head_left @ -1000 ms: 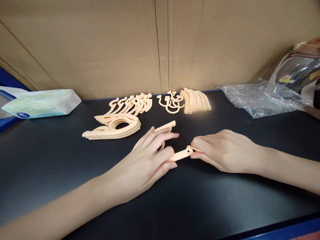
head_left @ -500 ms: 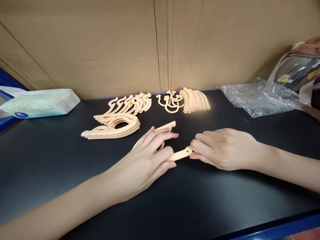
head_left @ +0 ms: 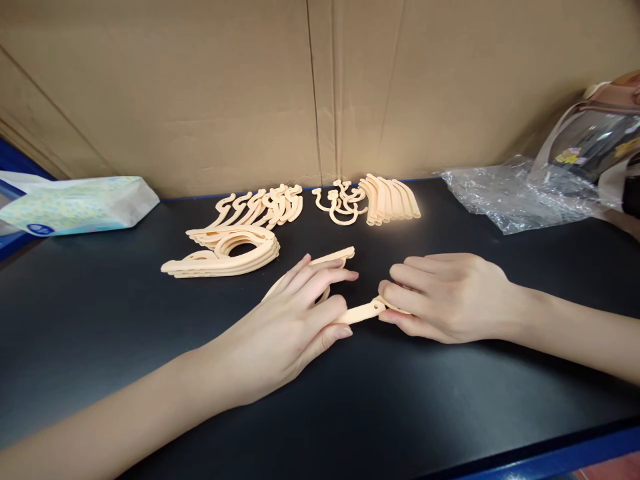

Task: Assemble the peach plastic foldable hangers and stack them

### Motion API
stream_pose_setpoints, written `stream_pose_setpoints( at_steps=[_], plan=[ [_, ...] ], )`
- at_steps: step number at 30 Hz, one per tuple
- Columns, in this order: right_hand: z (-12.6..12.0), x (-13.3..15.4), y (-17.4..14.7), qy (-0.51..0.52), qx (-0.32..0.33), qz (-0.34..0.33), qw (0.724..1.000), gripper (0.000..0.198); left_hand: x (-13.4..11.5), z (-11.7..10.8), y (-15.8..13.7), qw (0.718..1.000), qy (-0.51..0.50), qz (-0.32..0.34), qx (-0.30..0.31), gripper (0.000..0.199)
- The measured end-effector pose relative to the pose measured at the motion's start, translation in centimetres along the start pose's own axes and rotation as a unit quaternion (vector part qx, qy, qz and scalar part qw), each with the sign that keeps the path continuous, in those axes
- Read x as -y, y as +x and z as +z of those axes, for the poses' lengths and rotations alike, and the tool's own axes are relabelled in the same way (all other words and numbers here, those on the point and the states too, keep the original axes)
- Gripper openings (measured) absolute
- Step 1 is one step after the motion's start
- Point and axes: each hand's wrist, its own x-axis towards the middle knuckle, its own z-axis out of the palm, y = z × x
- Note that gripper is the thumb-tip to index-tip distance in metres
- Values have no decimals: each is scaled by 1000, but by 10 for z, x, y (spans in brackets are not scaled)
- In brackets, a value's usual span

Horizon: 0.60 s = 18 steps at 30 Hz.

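Over the black tabletop, my left hand point(head_left: 295, 320) grips a cream plastic hanger body point(head_left: 363, 313), thumb below and index finger on top, other fingers spread across it. One end of the body, with a small round hole, sticks out to the right. Closed in a pinch at that end is my right hand point(head_left: 445, 298), holding a thin cream hanger arm point(head_left: 397, 307) that meets the holed end. Most of this arm is hidden by the fingers. Whether the two pieces are joined, I cannot tell. Behind my left hand lies a stack of hanger bodies point(head_left: 240, 257).
Several curved hanger arms point(head_left: 260, 207) lie at the back. Right of them are several hanger hooks point(head_left: 343, 207) and a row of curved tubular pieces point(head_left: 393, 200). A tissue pack point(head_left: 85, 205) is at left, a clear plastic bag point(head_left: 520, 193) at right. Cardboard point(head_left: 225, 87) stands behind.
My right hand has shifted and turned slightly, and more of the thin arm shows under its fingers. The hanger body's far end has dipped a little. My left hand keeps its grip.
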Motion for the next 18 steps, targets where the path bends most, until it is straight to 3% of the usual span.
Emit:
stream_pose_setpoints(
  at_steps=[18],
  plan=[
    [7,5,1,65,-51,62,995,30,1,-1,1,1000,-9,-3,10,18]
  ],
)
